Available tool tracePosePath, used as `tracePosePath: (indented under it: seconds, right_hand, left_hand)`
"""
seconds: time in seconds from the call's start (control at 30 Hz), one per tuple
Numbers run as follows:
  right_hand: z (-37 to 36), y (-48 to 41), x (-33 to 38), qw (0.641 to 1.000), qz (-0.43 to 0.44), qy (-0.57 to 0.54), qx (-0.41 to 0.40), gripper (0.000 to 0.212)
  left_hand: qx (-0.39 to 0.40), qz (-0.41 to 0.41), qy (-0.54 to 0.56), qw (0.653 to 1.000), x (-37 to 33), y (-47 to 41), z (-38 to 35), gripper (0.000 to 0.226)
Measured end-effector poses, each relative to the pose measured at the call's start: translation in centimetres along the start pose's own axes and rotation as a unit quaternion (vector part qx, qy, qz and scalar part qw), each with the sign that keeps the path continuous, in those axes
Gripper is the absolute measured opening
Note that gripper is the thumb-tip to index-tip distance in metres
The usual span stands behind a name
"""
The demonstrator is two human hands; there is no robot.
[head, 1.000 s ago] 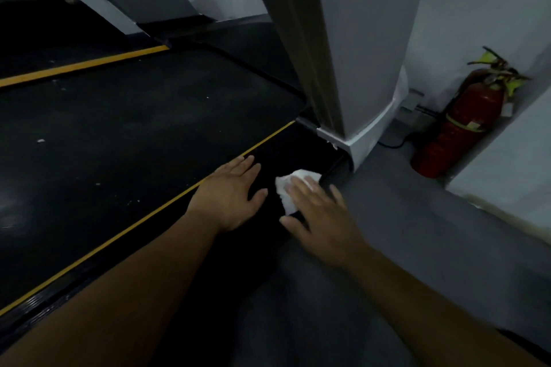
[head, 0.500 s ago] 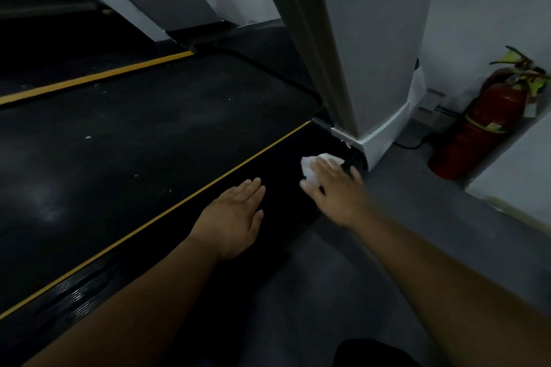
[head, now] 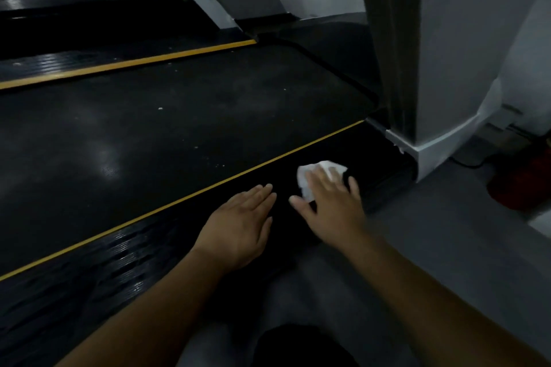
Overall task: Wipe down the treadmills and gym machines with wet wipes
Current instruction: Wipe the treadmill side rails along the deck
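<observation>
Your right hand lies flat, fingers straight, pressing the soft, crumpled white wet wipe onto the treadmill's black ribbed side rail, and your left hand rests flat just beside it, holding nothing. The rail runs long and thin beside the yellow line, up to the smooth white post base just past the wipe, so your right hand is nearer that end.

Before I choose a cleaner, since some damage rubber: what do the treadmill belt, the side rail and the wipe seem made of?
Treadmill belt: likely rubber, matte black with a dull sheen. Side rail: hard plastic or rubber, unclear which; glossy black, fine ribs catching light. Wipe: thin white paper or nonwoven cloth, crumpled under the right hand.
</observation>
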State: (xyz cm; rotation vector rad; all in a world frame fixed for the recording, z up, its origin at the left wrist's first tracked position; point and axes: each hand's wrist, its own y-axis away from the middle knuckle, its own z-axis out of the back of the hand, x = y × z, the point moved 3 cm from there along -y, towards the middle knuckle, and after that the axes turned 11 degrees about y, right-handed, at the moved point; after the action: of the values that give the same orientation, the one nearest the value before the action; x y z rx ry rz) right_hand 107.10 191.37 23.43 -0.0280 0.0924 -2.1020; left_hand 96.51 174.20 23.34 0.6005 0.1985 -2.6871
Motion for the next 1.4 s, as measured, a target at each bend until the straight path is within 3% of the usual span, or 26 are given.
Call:
tracePosePath:
  seconds: [0.13, 0.23, 0.33, 0.5, 0.6, 0.67, 0.8, 0.9, 1.0, 1.17, 1.4]
  right_hand:
    - [-0.9, 5.5, 2.9, 0.989, 0.146, -0.001, 0.018, 0.091]
    - [-0.3, 4.2, 0.4, 0.995, 0.096, 0.015, -0.017, 0.092]
    - [0.4, 1.2, 1.6, 0.998, 0.051, 0.02, 0.033, 0.106]
    - [-0.4, 7.0, 6.8, 0.977, 0.212, -0.002, 0.024, 0.086]
    - [-0.3, 5.9, 5.5, 0.986, 0.164, -0.016, -0.012, 0.08]
    - [0.1, 3.9, 6.5, 0.99, 0.14, -0.02, 0.007, 0.08]
    - [0.6, 3.8, 11.6, 0.976, 0.209, -0.06, 0.018, 0.074]
    - [0.7, 4.7, 13.9, 0.963, 0.243, -0.088, -0.072, 0.048]
    - [0.7, 5.1, 16.5, 0.944, 0.279, -0.122, -0.127, 0.035]
    - [0.0, 7.1, 21.0, 0.922, 0.336, -0.142, -0.13, 0.033]
    - [-0.7, 8.3, 22.3, 0.915, 0.382, -0.048, -0.119, 0.047]
  left_hand:
    - [-0.017, 0.013, -0.003, 1.0, 0.5, 1.6, 0.1, 0.068]
    - [-0.029, 0.026, -0.006, 0.999, 0.8, 3.1, 0.4, 0.069]
    - [-0.04, 0.04, -0.013, 0.998, 1.3, 4.3, 0.5, 0.067]
    - [-0.059, 0.064, -0.033, 0.996, 2.6, 7.0, 0.9, 0.062]
    - [-0.073, 0.084, -0.053, 0.992, 2.9, 8.2, 1.1, 0.061]
    - [-0.083, 0.095, -0.069, 0.99, 2.7, 8.4, 1.3, 0.06]
    - [-0.118, 0.125, -0.113, 0.979, 2.6, 9.8, 1.8, 0.06]
    - [-0.126, 0.152, -0.142, 0.97, 3.4, 13.2, 2.8, 0.062]
    - [-0.124, 0.193, -0.175, 0.958, 4.9, 17.6, 4.1, 0.066]
    - [-0.111, 0.249, -0.21, 0.939, 7.6, 23.5, 4.4, 0.066]
    - [-0.143, 0.261, -0.166, 0.94, 8.6, 24.2, 3.5, 0.062]
